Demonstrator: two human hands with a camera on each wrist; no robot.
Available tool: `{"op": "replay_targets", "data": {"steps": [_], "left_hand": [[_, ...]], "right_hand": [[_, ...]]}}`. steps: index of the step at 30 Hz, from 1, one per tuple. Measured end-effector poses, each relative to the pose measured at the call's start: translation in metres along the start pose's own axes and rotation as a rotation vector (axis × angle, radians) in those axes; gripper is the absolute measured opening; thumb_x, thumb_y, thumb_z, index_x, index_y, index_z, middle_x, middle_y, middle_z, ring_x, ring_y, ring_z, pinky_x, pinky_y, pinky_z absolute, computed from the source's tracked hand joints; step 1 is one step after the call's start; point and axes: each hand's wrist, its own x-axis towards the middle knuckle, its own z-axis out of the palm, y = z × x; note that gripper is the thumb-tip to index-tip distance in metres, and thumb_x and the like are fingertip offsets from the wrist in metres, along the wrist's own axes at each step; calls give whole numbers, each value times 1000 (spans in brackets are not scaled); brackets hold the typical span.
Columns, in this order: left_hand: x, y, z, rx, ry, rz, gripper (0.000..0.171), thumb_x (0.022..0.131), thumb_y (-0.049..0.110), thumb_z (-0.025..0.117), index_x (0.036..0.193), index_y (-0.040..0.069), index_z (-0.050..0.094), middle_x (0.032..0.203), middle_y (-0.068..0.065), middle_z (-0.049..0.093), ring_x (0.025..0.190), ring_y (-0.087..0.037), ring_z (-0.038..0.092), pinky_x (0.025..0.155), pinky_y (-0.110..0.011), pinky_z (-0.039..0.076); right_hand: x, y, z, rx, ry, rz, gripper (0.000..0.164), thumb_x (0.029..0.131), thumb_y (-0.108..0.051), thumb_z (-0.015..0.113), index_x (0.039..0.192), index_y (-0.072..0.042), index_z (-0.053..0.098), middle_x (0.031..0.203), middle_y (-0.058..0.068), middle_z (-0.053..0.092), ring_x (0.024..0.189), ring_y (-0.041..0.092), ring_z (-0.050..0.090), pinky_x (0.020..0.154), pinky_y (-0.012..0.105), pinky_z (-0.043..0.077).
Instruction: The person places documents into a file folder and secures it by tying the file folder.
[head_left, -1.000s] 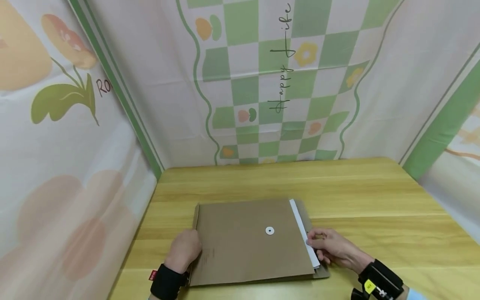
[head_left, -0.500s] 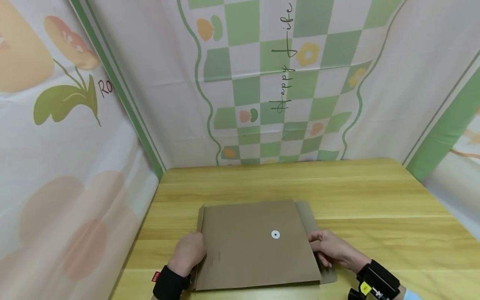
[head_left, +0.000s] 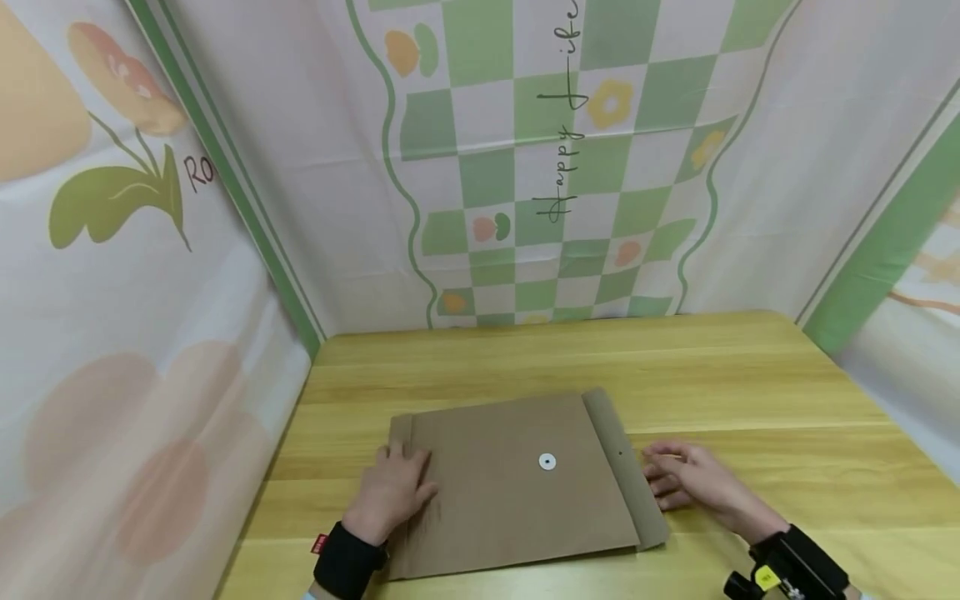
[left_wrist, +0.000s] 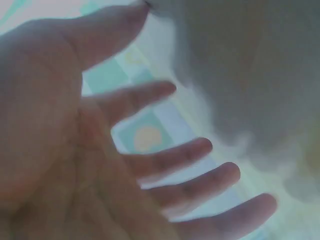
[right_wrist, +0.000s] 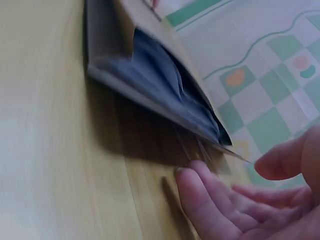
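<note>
A brown kraft document envelope (head_left: pixel 495 508) with a white round button (head_left: pixel 547 462) lies on the wooden table. Its flap (head_left: pixel 620 467) extends to the right, past the pocket's mouth. My left hand (head_left: pixel 392 493) rests on the envelope's left end, fingers spread. In the left wrist view that hand's palm (left_wrist: pixel 85 150) and extended fingers show against a blurred grey shape. Just off the flap's right edge is my right hand (head_left: pixel 693 483), fingers loosely bent, holding nothing. The right wrist view looks into the envelope's gaping mouth (right_wrist: pixel 165 75), dark inside, with thumb and fingertips apart near the flap's edge.
The wooden table (head_left: pixel 555 367) reaches back to a white curtain with green checks (head_left: pixel 543 183). Another printed curtain (head_left: pixel 150 292) closes off the left side. A black band with a small camera (head_left: pixel 795 567) is on the right wrist.
White sheets showing at the mouth went inside the envelope. My left hand moved from the left edge onto the top; my right hand drew back to the right, off the envelope.
</note>
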Motion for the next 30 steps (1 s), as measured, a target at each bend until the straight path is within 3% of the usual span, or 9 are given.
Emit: {"op": "replay_targets", "data": {"steps": [3, 5, 7, 11, 15, 20, 22, 30], "left_hand": [[2, 7, 3, -28, -47, 43, 53, 88, 39, 71, 131, 12, 60, 120, -28, 52, 111, -50, 52, 68, -55, 53], [3, 10, 5, -13, -59, 51, 54, 87, 40, 71, 132, 12, 60, 120, -28, 52, 108, -50, 54, 67, -54, 53], [3, 12, 6, -4, -67, 53, 54, 87, 40, 72, 132, 12, 60, 119, -28, 53, 103, -47, 56, 67, -53, 53], [0, 16, 5, 16, -78, 59, 56, 86, 41, 73, 132, 12, 61, 117, -28, 54, 97, -45, 58, 67, -52, 53], [-3, 17, 5, 41, -72, 57, 55, 85, 41, 73, 130, 11, 61, 113, -27, 55, 93, -43, 58, 68, -51, 52], [-5, 21, 7, 91, -52, 52, 59, 84, 48, 72, 127, 9, 62, 106, -29, 55, 85, -42, 57, 62, -47, 52], [-6, 22, 6, 112, -43, 46, 61, 83, 51, 71, 127, 9, 63, 105, -29, 55, 84, -43, 56, 58, -46, 52], [-5, 23, 4, 152, -27, 48, 61, 84, 52, 70, 125, 8, 64, 106, -30, 57, 84, -43, 58, 55, -44, 53]], "right_hand": [[7, 1, 6, 127, -103, 11, 50, 103, -25, 47, 137, 11, 43, 104, 5, 69, 85, 14, 67, 74, 32, 57], [11, 1, 10, 172, -119, 19, 47, 102, -27, 50, 134, 8, 48, 101, 3, 69, 80, 11, 66, 70, 28, 57], [15, 2, 16, 148, -103, 24, 48, 101, -28, 53, 133, 8, 50, 95, 4, 66, 72, 9, 64, 62, 24, 55], [20, 3, 26, -12, -56, 30, 45, 100, -30, 54, 123, 8, 56, 74, 1, 61, 55, 7, 58, 46, 19, 46], [21, 1, 31, -114, -51, 28, 43, 102, -38, 50, 105, 4, 61, 66, -1, 60, 50, 7, 55, 42, 19, 39], [21, -4, 37, -223, -22, 9, 47, 101, -44, 48, 113, 1, 60, 72, 3, 61, 51, 11, 53, 41, 21, 37], [23, -4, 42, -293, -7, -31, 46, 101, -42, 51, 114, 1, 59, 75, 4, 61, 53, 12, 53, 43, 23, 40], [30, -11, 60, -624, 197, -216, 33, 93, -38, 65, 87, -9, 52, 69, -2, 49, 58, 6, 43, 52, 22, 35]]}}
